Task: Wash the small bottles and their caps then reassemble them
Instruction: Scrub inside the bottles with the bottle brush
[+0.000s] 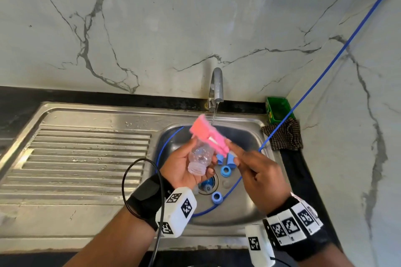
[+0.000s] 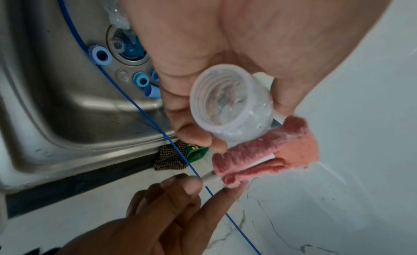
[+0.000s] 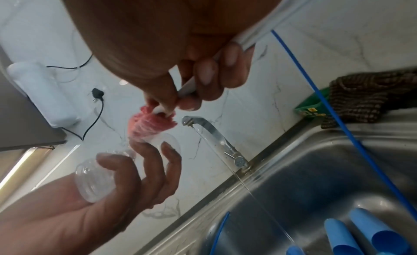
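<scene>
The small clear bottle (image 1: 198,159) lies across the left hand (image 1: 184,169), over the basin at about 6 o'clock from the tap (image 1: 217,86). Its open, threaded mouth points back toward the person and its base toward the tap. The left wrist view looks straight into the neck, so this tilt probably keeps the opening within reach. The left fingers curl round the body.

The right hand (image 1: 258,178) pinches the white handle of a pink sponge brush (image 1: 208,134) between thumb and fingertips. The sponge head rests against the bottle's base end, at about 12 o'clock from the bottle, so my judgement is that the outside is being scrubbed, with the inside possibly next.

Below the hands, blue caps (image 1: 225,171) lie loose on the sink (image 1: 249,206) floor by the drain (image 1: 207,186), at about 5 o'clock from the bottle. Kept there, they would catch the thin stream from the tap and not roll off. Another clear piece seems to sit near the drain, but it is too blurred to name.

A blue cord (image 1: 325,71) crosses the basin. At 2 o'clock on the counter are a green box (image 1: 277,108) and a checked cloth (image 1: 284,134). The box has a small yellow label, too small to read. No other writing shows, only the coded markers on the wristbands.
</scene>
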